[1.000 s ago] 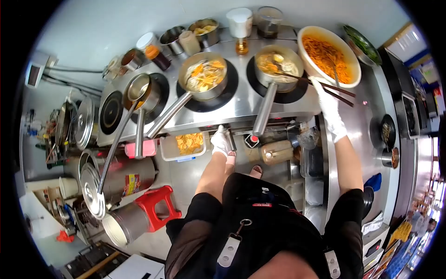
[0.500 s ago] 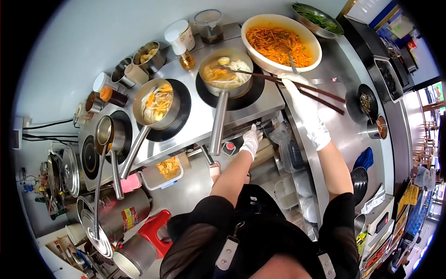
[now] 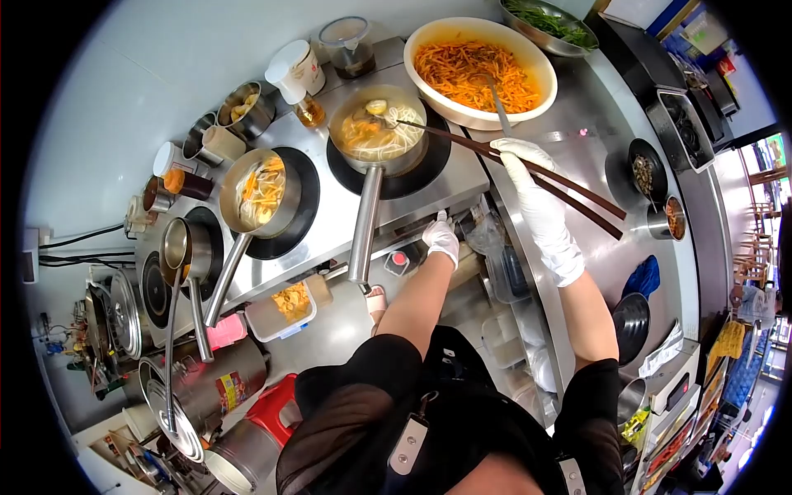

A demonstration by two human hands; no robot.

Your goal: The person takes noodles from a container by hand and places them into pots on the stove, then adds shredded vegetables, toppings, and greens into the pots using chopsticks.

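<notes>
My right hand [image 3: 528, 186], in a white glove, is closed around a pair of long dark chopsticks [image 3: 577, 198]. One chopstick tip reaches over the near rim side of a saucepan [image 3: 372, 186] that holds noodles, broth and orange shreds [image 3: 384, 132]. The other chopstick ends farther right, apart from the food. My left hand [image 3: 441, 238], also gloved, is at the stove's front panel, below and right of that saucepan's handle. Its fingers point upward and look partly extended, with nothing visible in them. A second saucepan [image 3: 262, 198] of noodles stands on the burner to the left.
A large white bowl [image 3: 528, 107] of orange shreds with a spoon stands right of the stove. Behind the burners are a spray-topped bottle [image 3: 307, 111], lidded jars and metal pots. A small pot [image 3: 198, 256] with a ladle sits far left. Plastic tubs [image 3: 280, 318] are below.
The view has shifted slightly. The chopstick tip has drawn back a little from the noodles, and the chopsticks are angled more steeply. My left hand's fingers have moved up against the stove's front.
</notes>
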